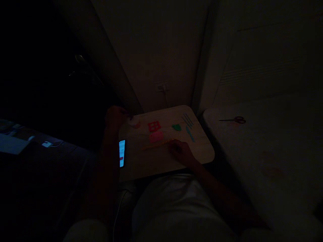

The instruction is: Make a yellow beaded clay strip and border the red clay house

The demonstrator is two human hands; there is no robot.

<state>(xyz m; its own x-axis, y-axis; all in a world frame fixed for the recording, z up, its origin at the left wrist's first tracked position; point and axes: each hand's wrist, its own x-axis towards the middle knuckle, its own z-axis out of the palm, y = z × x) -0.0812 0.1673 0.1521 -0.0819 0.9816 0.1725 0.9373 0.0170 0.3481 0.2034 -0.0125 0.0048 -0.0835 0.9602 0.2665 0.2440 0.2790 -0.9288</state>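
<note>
In the dim light my left hand (116, 115) is above the far left edge of the small table (141, 164). Its fingers look drawn together, and what they hold, if anything, is too dark to make out. Near them lies a pale and orange curved piece (135, 124). My right hand (180, 151) rests low over the table by the right end of a long thin orange strip (155, 145). Its fingers curl downward and are hidden in shadow. Beyond the strip lie a pink piece (156, 136) and a red frame-like piece with square openings (154, 126).
A lit phone (122, 153) lies at the table's left edge. To the right are a green piece (176, 127), a blue toy knife (190, 133) and several thin sticks (187, 120). Scissors (236, 120) lie on a pale surface. A wall socket (162, 86) is behind.
</note>
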